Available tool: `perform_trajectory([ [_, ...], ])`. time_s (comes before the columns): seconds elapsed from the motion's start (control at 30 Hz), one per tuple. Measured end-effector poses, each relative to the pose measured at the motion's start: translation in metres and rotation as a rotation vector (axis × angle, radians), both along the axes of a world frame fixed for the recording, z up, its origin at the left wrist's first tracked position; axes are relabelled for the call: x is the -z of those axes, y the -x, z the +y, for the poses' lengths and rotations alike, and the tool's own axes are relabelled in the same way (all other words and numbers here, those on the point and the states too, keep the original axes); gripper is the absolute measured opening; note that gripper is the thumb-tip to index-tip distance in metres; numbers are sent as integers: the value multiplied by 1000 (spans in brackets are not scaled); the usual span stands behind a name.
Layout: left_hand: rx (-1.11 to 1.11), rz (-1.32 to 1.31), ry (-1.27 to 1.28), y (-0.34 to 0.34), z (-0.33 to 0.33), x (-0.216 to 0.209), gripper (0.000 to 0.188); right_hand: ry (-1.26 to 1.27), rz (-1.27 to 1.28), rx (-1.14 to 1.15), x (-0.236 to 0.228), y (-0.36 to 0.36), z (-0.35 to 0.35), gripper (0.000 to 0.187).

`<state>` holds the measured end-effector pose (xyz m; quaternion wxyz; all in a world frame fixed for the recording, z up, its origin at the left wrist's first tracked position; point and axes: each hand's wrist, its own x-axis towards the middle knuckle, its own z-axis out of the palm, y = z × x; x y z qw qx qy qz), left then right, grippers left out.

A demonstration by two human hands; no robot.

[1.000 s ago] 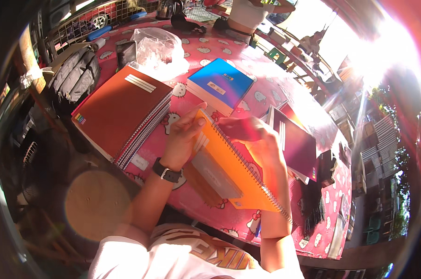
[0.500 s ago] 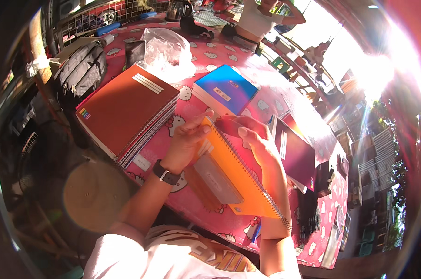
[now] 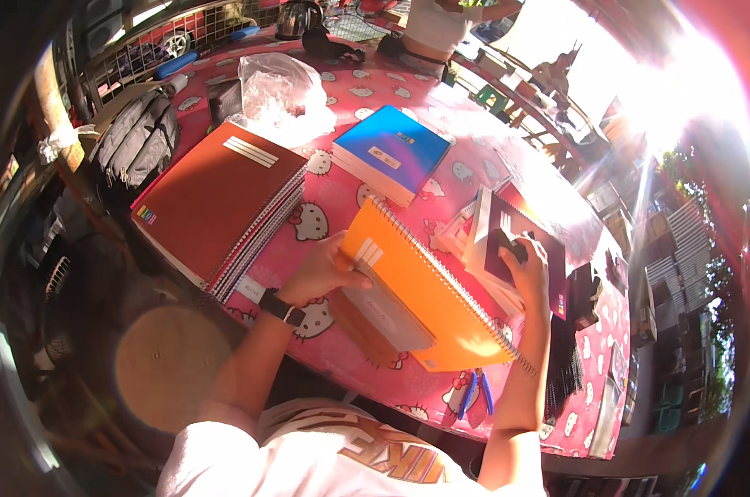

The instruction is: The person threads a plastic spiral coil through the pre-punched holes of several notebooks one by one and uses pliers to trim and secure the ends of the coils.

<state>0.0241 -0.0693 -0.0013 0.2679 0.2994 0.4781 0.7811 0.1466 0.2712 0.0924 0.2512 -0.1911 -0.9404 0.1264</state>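
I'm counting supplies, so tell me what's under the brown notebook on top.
Under the brown notebook, more spiral notebooks show their coiled edges. Their covers and the tablecloth beneath are hidden.

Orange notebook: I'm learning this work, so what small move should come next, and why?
Probably bring the right hand to the blue-handled pliers: the coil juts past the lower end of the orange notebook, and the pliers lie nearby.

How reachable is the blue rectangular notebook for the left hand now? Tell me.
Probably not without letting go: the left hand holds the orange spiral-bound notebook, though the blue rectangular notebook itself lies uncovered.
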Motion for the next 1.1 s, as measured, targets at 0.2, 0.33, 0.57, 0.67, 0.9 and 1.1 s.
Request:
perform_trajectory([
  [0.2,-473,38,-131,-79,30,13,49,178,166,80,2,-85,-24,47],
  [0.33,-526,3,-61,-110,37,0,41,383,-286,456,56,-161,-61,63],
  [0.57,-625,579,69,-73,8,-72,17,162,-335,474,110,-194,-124,87],
  [0.67,-635,551,12,-68,9,-79,8,70,-313,397,108,-198,-125,78],
  [0.9,-570,317,-181,-70,17,-80,26,673,156,104,73,-171,-146,40],
  [1.1,-516,380,13,-61,2,-65,16,482,284,-400,8,-95,-228,51],
])
